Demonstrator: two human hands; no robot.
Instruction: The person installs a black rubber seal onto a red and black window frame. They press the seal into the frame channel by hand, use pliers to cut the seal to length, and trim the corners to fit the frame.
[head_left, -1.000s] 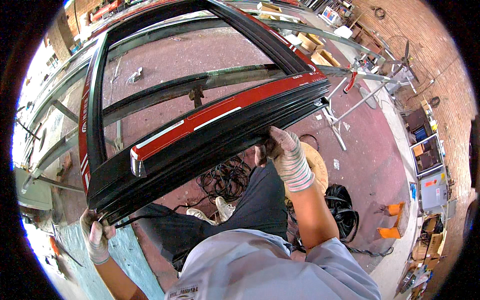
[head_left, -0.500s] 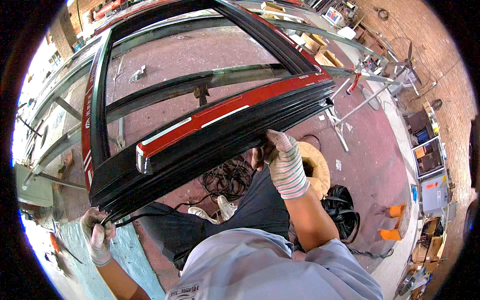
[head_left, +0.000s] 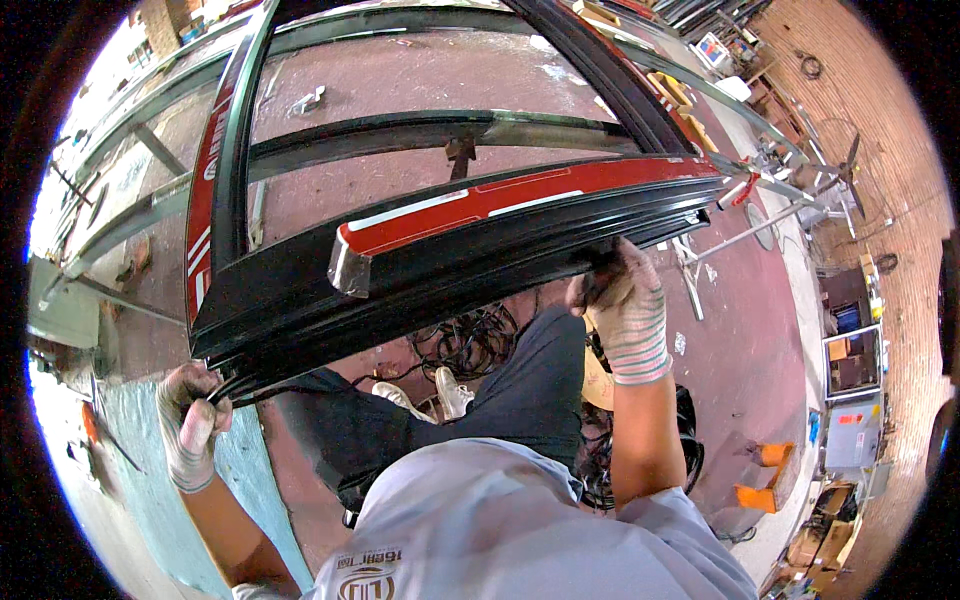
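A black window frame (head_left: 500, 232) with red protective film on its faces lies across a metal stand before me. At its near left corner my left hand (head_left: 192, 425), in a striped knit glove, is closed on a thin black rubber strip (head_left: 262, 393). The strip trails away under the frame toward a tangled heap (head_left: 465, 338) of the same black strip on the floor. My right hand (head_left: 632, 310), gloved too, is curled against the frame's near edge, right of its middle. Dark fingertips touch the black profile there; what they pinch is hidden.
Beneath the frame run the stand's grey metal rails (head_left: 400, 130). Beside my right forearm sit a partly hidden tan roll (head_left: 598, 380) and a black coil (head_left: 686, 430). An orange bracket (head_left: 768, 478) lies at the right, and a standing fan (head_left: 850, 165) is beyond.
The view has shifted, so the frame sits farther right in it. My right hand has slid slightly right along the near edge. My left hand still holds the strip at the corner.
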